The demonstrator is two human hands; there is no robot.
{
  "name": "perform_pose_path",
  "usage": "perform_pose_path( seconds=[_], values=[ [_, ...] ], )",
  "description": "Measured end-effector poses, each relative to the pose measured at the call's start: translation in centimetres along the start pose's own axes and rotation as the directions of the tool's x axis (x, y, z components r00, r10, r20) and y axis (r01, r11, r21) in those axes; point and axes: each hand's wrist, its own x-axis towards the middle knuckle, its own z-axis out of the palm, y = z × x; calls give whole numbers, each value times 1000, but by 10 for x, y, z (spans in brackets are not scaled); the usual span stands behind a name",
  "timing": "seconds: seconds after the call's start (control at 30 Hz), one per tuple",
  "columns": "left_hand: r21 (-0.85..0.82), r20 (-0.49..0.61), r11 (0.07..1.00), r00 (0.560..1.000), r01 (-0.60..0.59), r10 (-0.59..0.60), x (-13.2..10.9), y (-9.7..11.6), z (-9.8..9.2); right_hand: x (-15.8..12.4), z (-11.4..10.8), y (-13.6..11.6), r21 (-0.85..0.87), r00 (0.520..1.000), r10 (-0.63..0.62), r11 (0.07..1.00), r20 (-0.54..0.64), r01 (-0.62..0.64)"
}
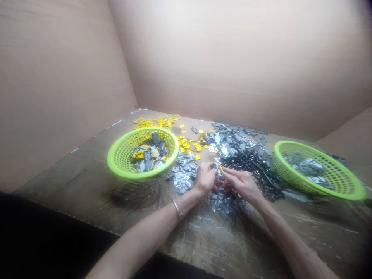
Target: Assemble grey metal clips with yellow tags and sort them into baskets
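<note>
"Three walls (pixel 217 58) stand round my table (pixel 203 240). Two green baskets flank the middle: the left basket (pixel 111 159) holds grey and yellow parts, the right basket (pixel 360 192) grey ones."

"What's loose?"

"Grey plates (pixel 232 141) in a heap toward the back, black bits (pixel 250 166) in front of them, yellow parts (pixel 157 121) at the back left, silver bits (pixel 183 176) just beside the left basket."

"And your hands?"

"My left hand (pixel 207 177) is curled closed on a metal piece (pixel 216 165). My right hand (pixel 240 184) is narrowed, thumb and finger pinching a yellow strip (pixel 221 168) against it."

"How does it handle?"

"Light and stiff, I'd judge, and smooth enough to slip. The thin strip would probably bend first, so I'd hold the metal by its edges and the strip near its end."

"Where is it, exactly?"

"Between my hands, at the fingertips, touching both. My fingers hide part of it, so I can't tell how the strip sits."
</note>
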Motion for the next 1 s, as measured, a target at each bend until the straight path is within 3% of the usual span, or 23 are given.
perform_pose_path(
  seconds=[0.2, 0.47, 0.73, 1.0],
  values=[
    [98, -4, 995, 1000, -15, 16, 0, -1, 0, 1, 4, 4, 100, 999, 23, 995, 39, -27],
    [255, -45, 959, 989, -127, 143, -1, -2, -1, 0, 11, 4, 20, 1000, -17, 1000, -17, 17],
    [247, -115, 965, 987, -82, 113, 0, -1, 0, -2, 15, -2, 24, 997, -40, 999, -68, 42],
    [142, -67, 989, 996, -51, 61, -1, 0, 1, -2, 12, -2, 131, 999, 2, 991, -32, 3]
  ],
)
